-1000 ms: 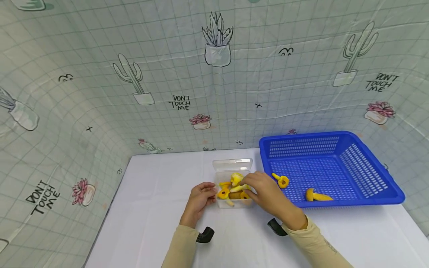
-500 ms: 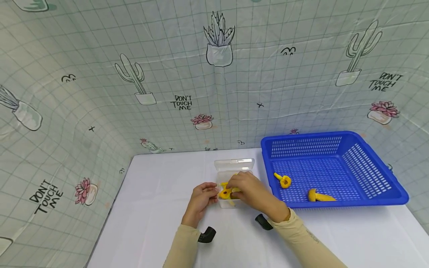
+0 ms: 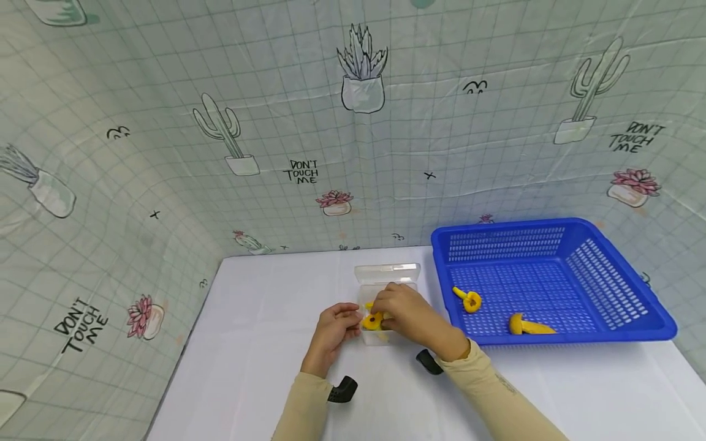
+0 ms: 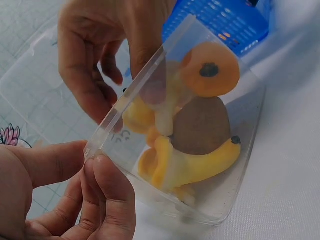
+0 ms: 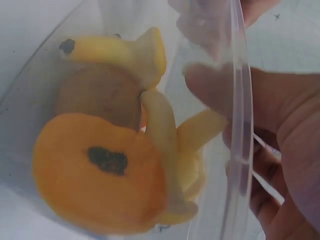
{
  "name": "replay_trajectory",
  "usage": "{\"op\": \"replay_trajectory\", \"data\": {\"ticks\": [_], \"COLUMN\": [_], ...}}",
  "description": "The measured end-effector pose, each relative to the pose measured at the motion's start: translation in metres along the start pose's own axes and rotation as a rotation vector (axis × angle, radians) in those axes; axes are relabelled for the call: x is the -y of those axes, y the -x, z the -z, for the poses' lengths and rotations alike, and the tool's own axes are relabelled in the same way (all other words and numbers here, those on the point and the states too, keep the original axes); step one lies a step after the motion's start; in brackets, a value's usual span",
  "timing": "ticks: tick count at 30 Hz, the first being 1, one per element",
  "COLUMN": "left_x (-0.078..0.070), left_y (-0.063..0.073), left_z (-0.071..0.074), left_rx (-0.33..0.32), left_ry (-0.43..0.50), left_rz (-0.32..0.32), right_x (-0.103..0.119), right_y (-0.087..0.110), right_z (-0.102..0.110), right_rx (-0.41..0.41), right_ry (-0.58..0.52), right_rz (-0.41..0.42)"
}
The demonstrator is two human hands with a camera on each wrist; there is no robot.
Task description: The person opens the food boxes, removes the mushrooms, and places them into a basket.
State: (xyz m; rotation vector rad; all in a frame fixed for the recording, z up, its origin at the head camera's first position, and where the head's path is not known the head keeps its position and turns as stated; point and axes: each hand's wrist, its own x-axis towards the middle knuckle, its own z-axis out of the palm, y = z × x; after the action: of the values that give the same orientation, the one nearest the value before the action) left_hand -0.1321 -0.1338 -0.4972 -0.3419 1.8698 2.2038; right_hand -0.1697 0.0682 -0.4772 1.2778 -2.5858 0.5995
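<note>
Over the past second, the right hand (image 3: 410,312) had shifted leftward, from the right side of the clear plastic box (image 3: 377,339) to above its middle; the left hand (image 3: 333,331) had barely moved. The left thumb and forefinger pinched the box's rim. The right thumb reached inside beside a pale mushroom stem (image 4: 165,120); whether its fingers pinched that stem I could not tell.

The step in hand looked like settling mushrooms into the box, where an orange mushroom cap (image 4: 210,75), a yellow mushroom with a dark stem tip (image 4: 205,167) and a brown lump (image 4: 202,125) lay. The next move seemed to call for releasing gently, then reaching towards the blue basket (image 3: 551,340), which held two yellow mushrooms, one left (image 3: 470,301), one nearer the front (image 3: 526,324).

Box and basket stood on a white-covered table (image 3: 265,312); behind hung a gridded cactus-print cloth (image 3: 281,79).
</note>
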Motion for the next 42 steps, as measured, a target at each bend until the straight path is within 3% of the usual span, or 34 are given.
{"op": "replay_trajectory", "data": {"ticks": [7, 13, 19, 28, 42], "left_x": [0.000, 0.001, 0.001, -0.001, -0.001], "left_y": [0.000, -0.001, -0.001, 0.001, -0.001], "left_z": [-0.001, -0.001, -0.002, -0.002, -0.001], "left_rx": [0.002, 0.002, -0.002, -0.015, -0.018], "left_ry": [-0.002, -0.004, -0.009, -0.023, -0.050], "left_rz": [0.008, 0.011, 0.017, 0.016, 0.028], "right_x": [-0.005, -0.008, -0.005, 0.004, 0.005], "right_y": [0.007, 0.010, 0.015, 0.026, 0.057], "right_z": [0.003, 0.003, 0.007, 0.022, 0.054], "right_rx": [-0.088, -0.099, -0.151, -0.351, -0.495], "right_ry": [0.034, 0.029, 0.019, 0.039, 0.073], "right_rz": [-0.125, -0.157, -0.154, -0.059, -0.015]}}
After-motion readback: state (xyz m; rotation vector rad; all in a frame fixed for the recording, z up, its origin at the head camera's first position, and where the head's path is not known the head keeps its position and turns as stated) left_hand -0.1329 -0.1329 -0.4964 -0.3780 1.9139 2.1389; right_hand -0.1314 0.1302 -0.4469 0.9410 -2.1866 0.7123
